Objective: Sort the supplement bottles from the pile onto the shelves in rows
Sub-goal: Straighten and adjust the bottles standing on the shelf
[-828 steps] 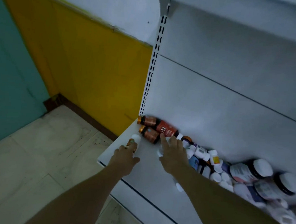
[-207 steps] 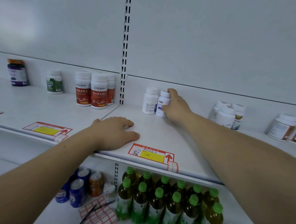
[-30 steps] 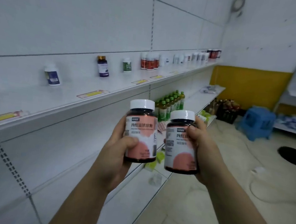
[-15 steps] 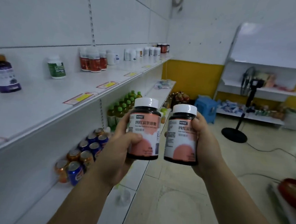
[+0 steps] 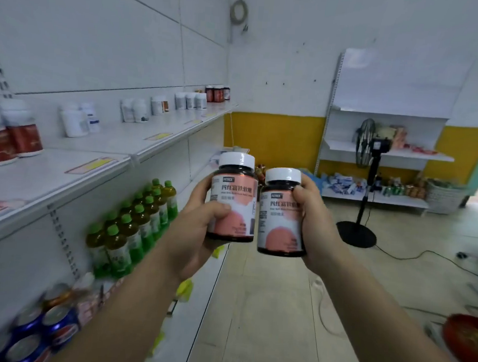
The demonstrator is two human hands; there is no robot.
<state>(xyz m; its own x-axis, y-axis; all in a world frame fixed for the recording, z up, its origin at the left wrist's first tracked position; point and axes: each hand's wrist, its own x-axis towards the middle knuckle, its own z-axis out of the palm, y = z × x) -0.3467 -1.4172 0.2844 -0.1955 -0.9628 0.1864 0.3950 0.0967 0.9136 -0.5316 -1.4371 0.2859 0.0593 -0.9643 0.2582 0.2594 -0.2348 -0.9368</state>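
Two matching pink-label bottles, one in the left hand (image 5: 197, 229) and one in the right hand (image 5: 318, 228), are held upright in curled fingers beside the upper shelf (image 5: 98, 154), labels facing the person, probably for matching to a row.

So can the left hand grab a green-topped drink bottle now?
Probably not yet. The left hand is full, wrapped round a pink-label bottle. The drink bottles stand in the open with nothing in front.
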